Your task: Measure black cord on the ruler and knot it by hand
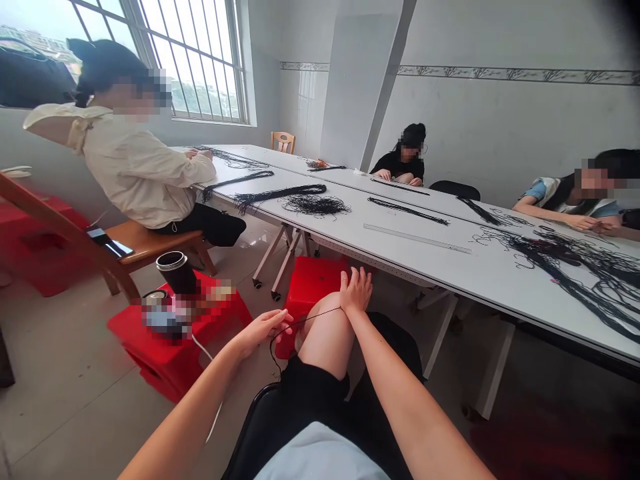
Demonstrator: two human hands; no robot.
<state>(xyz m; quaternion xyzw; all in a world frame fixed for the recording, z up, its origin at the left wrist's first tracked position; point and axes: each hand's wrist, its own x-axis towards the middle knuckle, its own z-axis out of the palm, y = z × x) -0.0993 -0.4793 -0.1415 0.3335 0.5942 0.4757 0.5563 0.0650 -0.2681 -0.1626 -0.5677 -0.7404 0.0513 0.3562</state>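
A thin black cord stretches across my bare knee between my two hands. My left hand pinches it beside the knee, and a loose end curls down below the fingers. On top of the knee lies my right hand, its fingers stretched out and spread. The cord runs to the heel of that palm and disappears there; whatever lies under the palm is hidden.
A long white table carries black cord bundles, a loose cord pile and a ruler. Red stools stand below and left, one with an open flask. Co-workers sit around the table.
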